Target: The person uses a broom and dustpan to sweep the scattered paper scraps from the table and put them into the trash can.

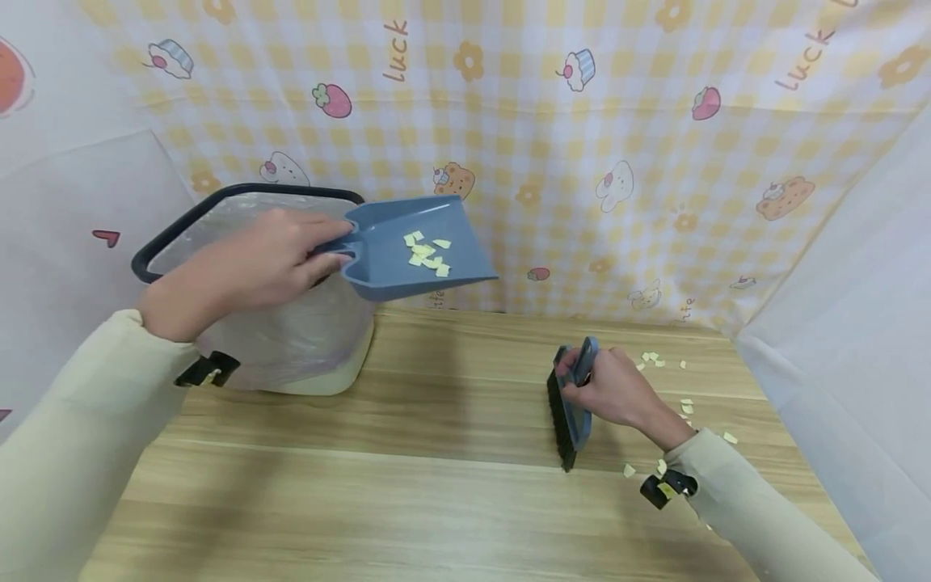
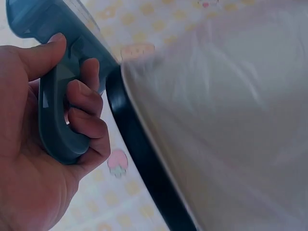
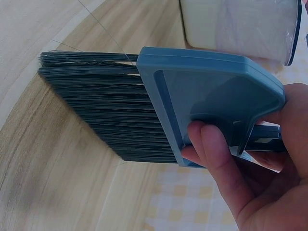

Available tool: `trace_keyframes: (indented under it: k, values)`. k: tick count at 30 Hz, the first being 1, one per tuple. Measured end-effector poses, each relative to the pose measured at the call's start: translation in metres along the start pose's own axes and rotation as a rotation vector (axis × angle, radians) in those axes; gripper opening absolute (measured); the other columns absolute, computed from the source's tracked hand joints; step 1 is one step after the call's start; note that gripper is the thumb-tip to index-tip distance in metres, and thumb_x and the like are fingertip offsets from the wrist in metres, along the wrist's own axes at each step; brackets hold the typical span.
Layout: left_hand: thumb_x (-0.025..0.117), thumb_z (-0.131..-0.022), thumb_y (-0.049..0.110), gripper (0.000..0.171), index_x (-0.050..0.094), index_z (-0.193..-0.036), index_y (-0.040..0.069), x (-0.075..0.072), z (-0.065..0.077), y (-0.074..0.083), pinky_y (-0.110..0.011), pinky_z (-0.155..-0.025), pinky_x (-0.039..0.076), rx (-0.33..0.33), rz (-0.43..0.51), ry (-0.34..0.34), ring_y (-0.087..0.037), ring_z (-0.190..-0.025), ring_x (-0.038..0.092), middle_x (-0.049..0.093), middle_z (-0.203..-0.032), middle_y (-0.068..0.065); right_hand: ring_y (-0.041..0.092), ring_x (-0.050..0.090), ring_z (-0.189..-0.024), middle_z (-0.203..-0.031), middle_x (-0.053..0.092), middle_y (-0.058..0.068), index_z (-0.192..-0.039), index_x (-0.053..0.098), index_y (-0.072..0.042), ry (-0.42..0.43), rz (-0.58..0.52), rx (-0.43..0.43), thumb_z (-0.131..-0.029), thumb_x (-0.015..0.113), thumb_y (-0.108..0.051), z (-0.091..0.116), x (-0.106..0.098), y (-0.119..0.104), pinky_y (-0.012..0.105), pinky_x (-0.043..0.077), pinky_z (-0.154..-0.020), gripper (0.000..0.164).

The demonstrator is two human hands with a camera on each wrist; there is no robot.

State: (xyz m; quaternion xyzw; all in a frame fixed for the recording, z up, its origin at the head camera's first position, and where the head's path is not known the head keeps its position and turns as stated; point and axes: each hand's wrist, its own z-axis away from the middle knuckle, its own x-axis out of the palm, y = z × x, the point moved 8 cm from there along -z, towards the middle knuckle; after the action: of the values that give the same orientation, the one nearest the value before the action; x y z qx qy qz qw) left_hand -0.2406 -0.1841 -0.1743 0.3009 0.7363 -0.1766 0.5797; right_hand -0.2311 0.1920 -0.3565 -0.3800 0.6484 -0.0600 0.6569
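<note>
My left hand (image 1: 269, 255) grips the handle of a blue dustpan (image 1: 393, 271), held up beside and above a bin (image 1: 313, 331). Several small pale-yellow scraps (image 1: 423, 252) lie in the pan. In the left wrist view the fingers wrap around the looped handle (image 2: 57, 120), close to the bin's dark rim (image 2: 139, 149). My right hand (image 1: 614, 384) holds a blue hand brush (image 1: 579, 416) over the table. Its dark bristles (image 3: 106, 106) point down toward the wood in the right wrist view, fingers lying across the brush's blue body (image 3: 207, 91).
More pale scraps (image 1: 687, 406) are scattered on the wooden table (image 1: 407, 501) around the right forearm. A clear plastic bag lines the bin. Behind hangs a yellow checked cloth (image 1: 509, 145), with white sheeting (image 1: 844, 323) at the right side.
</note>
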Motion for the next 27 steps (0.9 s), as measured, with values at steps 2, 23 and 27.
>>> trace_keyframes:
  k: [2,23,27]
  values:
    - [0.069,-0.110,0.014,0.047,0.060,-0.148,-0.012,-0.004,0.004,-0.008,-0.065,-0.111,0.049,-0.035,-0.026,-0.012,-0.047,-0.131,0.065,0.064,-0.145,-0.032,0.003,0.039,-0.048,-0.063,0.064,-0.010,-0.105,0.077,-0.004,0.001,0.000,-0.003,-0.087,0.074,-0.003,0.000,0.000,0.000,0.026,0.040,-0.050,0.018]
    - [0.060,-0.112,0.011,0.045,0.056,-0.146,-0.018,-0.022,0.067,-0.117,-0.063,-0.088,0.046,-0.340,-0.071,-0.038,-0.049,-0.101,0.059,0.065,-0.123,-0.039,0.003,0.037,-0.048,-0.058,0.058,-0.012,-0.104,0.077,-0.006,0.005,0.024,-0.011,-0.087,0.074,-0.005,-0.001,0.001,0.000,0.026,0.040,-0.050,0.018]
    - [0.061,-0.110,0.008,0.041,0.059,-0.141,-0.020,-0.026,0.082,-0.133,-0.070,-0.094,0.047,-0.366,-0.095,0.013,-0.053,-0.105,0.060,0.062,-0.131,-0.045,0.004,0.040,-0.049,-0.061,0.061,-0.011,-0.105,0.077,-0.006,0.006,0.016,-0.009,-0.087,0.075,-0.006,-0.001,0.001,0.001,0.026,0.042,-0.051,0.018]
